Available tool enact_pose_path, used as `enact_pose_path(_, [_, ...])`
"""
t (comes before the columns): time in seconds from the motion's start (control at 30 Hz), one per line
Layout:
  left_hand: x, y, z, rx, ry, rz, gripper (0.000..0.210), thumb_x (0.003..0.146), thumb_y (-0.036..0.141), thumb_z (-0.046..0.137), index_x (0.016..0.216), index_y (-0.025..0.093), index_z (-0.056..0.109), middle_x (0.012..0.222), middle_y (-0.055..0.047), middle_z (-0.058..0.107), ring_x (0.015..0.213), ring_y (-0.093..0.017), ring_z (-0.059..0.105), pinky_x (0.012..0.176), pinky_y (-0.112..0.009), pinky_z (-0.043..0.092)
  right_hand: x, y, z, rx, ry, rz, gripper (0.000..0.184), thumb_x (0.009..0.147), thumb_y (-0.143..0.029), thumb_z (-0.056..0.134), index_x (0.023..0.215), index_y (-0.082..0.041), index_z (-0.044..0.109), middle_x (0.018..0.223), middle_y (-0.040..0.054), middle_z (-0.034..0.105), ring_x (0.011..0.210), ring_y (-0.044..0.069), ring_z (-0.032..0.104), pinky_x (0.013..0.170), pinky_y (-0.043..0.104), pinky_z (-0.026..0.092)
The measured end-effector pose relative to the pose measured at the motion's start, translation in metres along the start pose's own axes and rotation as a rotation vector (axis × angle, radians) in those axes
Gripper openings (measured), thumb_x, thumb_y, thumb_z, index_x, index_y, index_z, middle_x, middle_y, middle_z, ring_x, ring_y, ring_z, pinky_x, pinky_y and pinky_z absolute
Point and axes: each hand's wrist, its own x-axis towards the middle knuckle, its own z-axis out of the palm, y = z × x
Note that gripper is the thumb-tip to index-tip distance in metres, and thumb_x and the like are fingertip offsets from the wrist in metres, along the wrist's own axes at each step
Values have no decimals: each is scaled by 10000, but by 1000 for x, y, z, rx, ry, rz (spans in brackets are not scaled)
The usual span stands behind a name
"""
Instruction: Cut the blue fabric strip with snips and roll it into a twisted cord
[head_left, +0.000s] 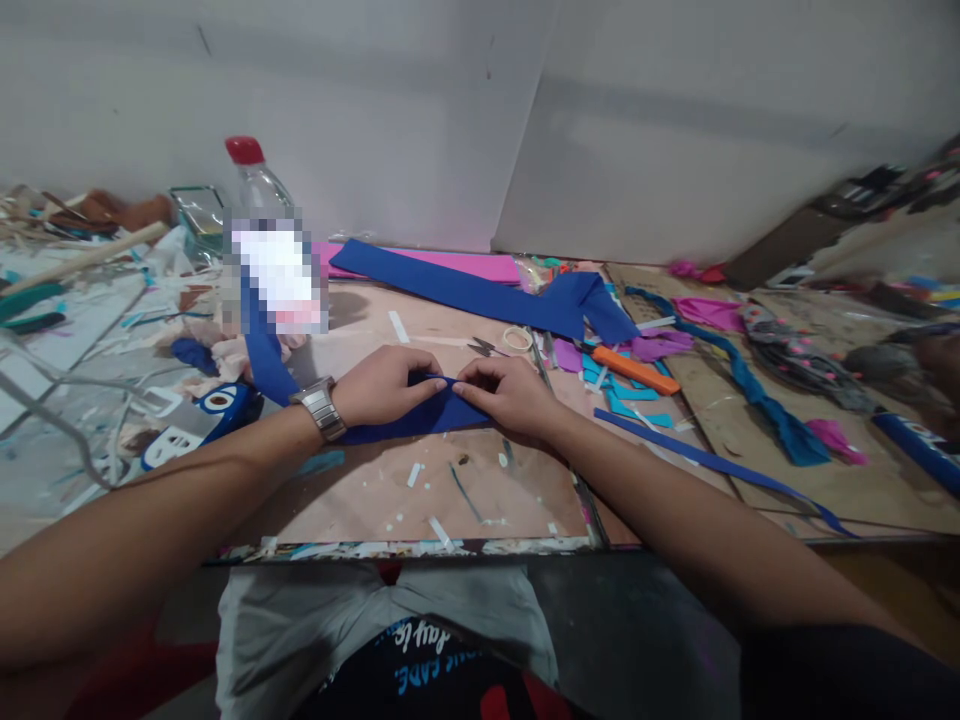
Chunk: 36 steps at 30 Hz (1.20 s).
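A strip of blue fabric (420, 418) lies across the worktable in front of me, its left end running up toward a blurred bright patch. My left hand (386, 385), with a metal watch on the wrist, pinches the strip's upper edge between thumb and fingers. Close beside it, my right hand (506, 392) pinches the same edge, the two thumb tips almost meeting. Part of the cloth is hidden under both hands. Just beyond them lie small dark snips (487, 347) and a roll of pale tape (517, 339).
Behind lies another blue fabric strip (465, 290) over a pink piece (480, 265). An orange cutter (634, 370) and a narrow blue strip (712, 462) are to the right. At left are a red-capped bottle (259, 180), a blue-and-white object (199, 425) and green-handled scissors (34, 305).
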Motion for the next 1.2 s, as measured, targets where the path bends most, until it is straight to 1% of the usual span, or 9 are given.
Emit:
enact_pose_path(0.1, [0, 2, 0, -25, -15, 5, 331, 983, 428, 539, 962, 195, 773, 870, -36, 761, 798, -200, 651, 757, -319, 441, 0, -2, 0, -21, 3, -14, 225, 916, -372, 675, 866, -167, 751, 713, 17, 697, 647, 137, 585, 623, 263, 430])
enact_pose_path(0.2, [0, 3, 1, -30, -19, -3, 381, 1008, 422, 483, 886, 183, 753, 788, -25, 724, 744, -186, 615, 714, -313, 408, -1, -4, 0, -13, 11, -16, 222, 910, -381, 685, 903, -169, 754, 734, 20, 706, 659, 141, 597, 629, 264, 439])
enact_pose_path(0.3, [1, 2, 1, -24, -19, 1, 418, 1018, 426, 449, 806, 178, 710, 731, -16, 678, 702, -175, 574, 681, -311, 379, -1, -4, 0, -8, 14, -15, 211, 908, -371, 685, 890, -169, 747, 731, 20, 704, 656, 141, 595, 627, 263, 440])
enact_pose_path(0.43, [1, 1, 2, -26, -5, 3, 425, 1024, 430, 434, 777, 180, 673, 707, -8, 638, 692, -173, 550, 670, -313, 361, -1, -3, 1, -5, 0, -16, 193, 911, -348, 679, 892, -167, 743, 739, 20, 705, 664, 140, 601, 641, 264, 448])
enact_pose_path(0.63, [1, 1, 3, -35, -11, 3, 397, 1025, 416, 441, 827, 183, 693, 759, -18, 680, 721, -181, 582, 693, -317, 376, -2, -2, 2, -9, -26, -21, 194, 924, -345, 663, 884, -168, 730, 728, 14, 690, 653, 137, 591, 625, 260, 432])
enact_pose_path(0.8, [1, 0, 1, -11, 15, 0, 415, 1024, 411, 442, 783, 183, 692, 738, -27, 684, 698, -183, 573, 683, -322, 381, -1, -2, 2, -29, -17, -6, 207, 924, -355, 661, 889, -168, 744, 722, 12, 685, 653, 140, 582, 621, 264, 418])
enact_pose_path(0.93, [0, 2, 2, -76, 12, 13, 309, 972, 429, 562, 912, 196, 757, 846, -27, 754, 789, -198, 647, 744, -320, 433, -1, -4, 1, -25, -8, -14, 212, 930, -350, 656, 886, -166, 750, 735, 18, 705, 658, 142, 590, 625, 264, 427])
enact_pose_path(1.0, [0, 3, 2, -84, 16, 20, 274, 954, 405, 590, 923, 197, 766, 861, -26, 766, 794, -196, 658, 752, -319, 441, -1, -5, 1, -30, -9, -12, 207, 930, -343, 658, 913, -166, 764, 761, 26, 726, 672, 146, 608, 635, 268, 434])
enact_pose_path(1.2, [1, -1, 3, -50, 88, -46, 293, 946, 420, 597, 908, 190, 775, 870, -34, 771, 806, -206, 663, 756, -330, 447, -1, -3, 3, -75, 97, 24, 193, 904, -340, 692, 922, -169, 779, 754, 28, 722, 661, 151, 595, 625, 278, 417])
